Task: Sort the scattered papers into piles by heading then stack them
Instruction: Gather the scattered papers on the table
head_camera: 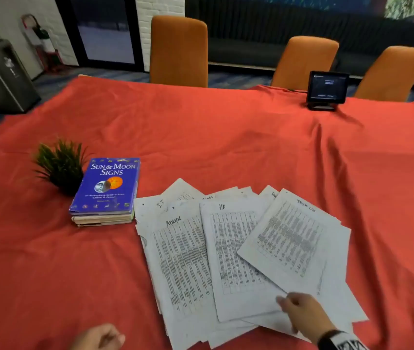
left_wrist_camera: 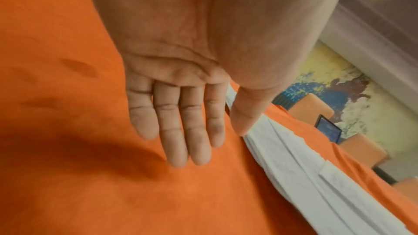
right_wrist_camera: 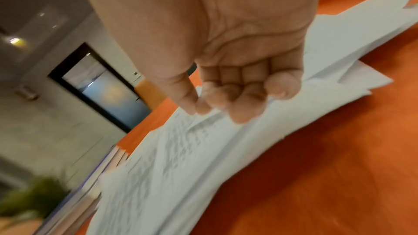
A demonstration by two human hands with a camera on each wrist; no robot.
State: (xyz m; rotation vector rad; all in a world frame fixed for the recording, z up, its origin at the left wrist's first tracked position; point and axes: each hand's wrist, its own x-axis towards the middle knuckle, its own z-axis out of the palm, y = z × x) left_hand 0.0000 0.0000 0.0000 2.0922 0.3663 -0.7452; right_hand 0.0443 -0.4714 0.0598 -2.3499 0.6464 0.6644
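Red cloth (head_camera: 226, 137) is spread over a long table, with orange chairs (head_camera: 178, 50) ranged along its far side. Nearest the person, the papers (head_camera: 228, 248) are fanned out overlapping, so that handwritten headings such as ADMIN and HR can be read; no separate piles have been formed yet. Beside them to the left, a stack of books (head_camera: 106, 190) and a small plant (head_camera: 60, 165) are set out of the way. The right hand (head_camera: 302, 311) is laid on the near edge of the fan, fingers curled and thumb meeting fingertip, apparently to lift a top sheet, though whether paper is actually pinched cannot be told. The left hand (left_wrist_camera: 181, 113) is kept flat and spread above bare cloth, holding nothing.
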